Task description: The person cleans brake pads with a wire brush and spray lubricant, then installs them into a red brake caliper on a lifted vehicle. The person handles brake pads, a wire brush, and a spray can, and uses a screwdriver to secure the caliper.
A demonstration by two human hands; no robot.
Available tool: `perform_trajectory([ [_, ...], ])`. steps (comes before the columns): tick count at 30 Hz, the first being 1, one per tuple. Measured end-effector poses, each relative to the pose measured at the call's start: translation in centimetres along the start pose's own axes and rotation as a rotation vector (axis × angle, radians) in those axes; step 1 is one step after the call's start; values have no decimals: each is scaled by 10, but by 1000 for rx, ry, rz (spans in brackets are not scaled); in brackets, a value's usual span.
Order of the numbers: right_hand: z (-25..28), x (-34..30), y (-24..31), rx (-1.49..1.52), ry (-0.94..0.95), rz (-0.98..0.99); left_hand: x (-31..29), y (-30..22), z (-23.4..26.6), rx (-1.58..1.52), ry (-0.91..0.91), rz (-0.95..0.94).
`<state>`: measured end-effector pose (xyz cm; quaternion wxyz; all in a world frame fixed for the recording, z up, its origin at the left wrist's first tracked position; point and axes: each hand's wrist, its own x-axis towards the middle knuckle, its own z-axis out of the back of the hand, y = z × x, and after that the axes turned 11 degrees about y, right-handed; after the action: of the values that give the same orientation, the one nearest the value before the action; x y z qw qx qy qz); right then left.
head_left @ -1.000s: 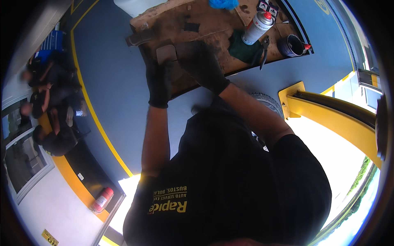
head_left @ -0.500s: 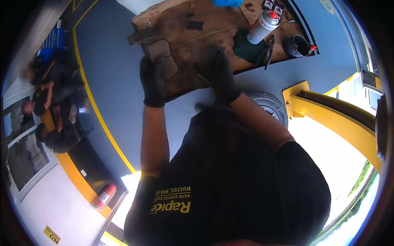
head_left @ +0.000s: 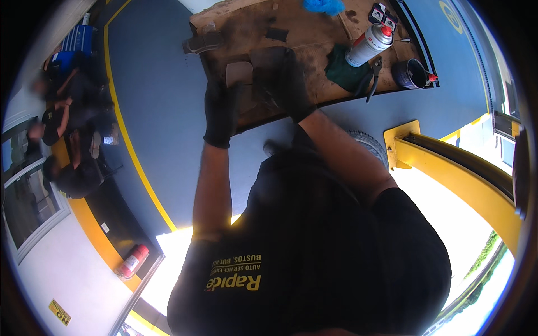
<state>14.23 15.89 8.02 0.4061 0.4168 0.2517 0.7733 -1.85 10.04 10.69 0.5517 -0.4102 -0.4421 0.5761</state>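
Both gloved hands on the worktop (head_left: 314, 39): left hand (head_left: 220, 112) grips a brown pad (head_left: 240, 74), right hand (head_left: 286, 84) presses just beside it, grip unclear. Spray can (head_left: 368, 45) and pliers (head_left: 371, 78) lie right of the hands.

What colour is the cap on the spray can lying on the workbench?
Red, on a silver-white spray can; the cap shows best in the head view.

One spray can (head_left: 367, 46), one pliers (head_left: 370, 78)

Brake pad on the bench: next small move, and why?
Probably keep the left hand pinning the flat brown pad and stroke again with the right hand. Both gloved hands sit on it, on the stained cardboard; what the right grip holds is hidden.
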Motion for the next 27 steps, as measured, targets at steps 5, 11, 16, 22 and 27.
perform_trajectory([
  [5,-19,-25,-4,38,61,36,6,23,5,20,4,12],
  [11,-35,-31,-30,-164,62,129,5,39,1,-41,54,92],
  [16,-29,-22,-35,-277,195,189,10,66,0,-75,58,80],
  [22,-46,-42,-41,-318,194,193,13,66,5,-195,52,107],
  [27,-24,-43,-52,2,470,-1,-1,44,24,56,164,209],
])
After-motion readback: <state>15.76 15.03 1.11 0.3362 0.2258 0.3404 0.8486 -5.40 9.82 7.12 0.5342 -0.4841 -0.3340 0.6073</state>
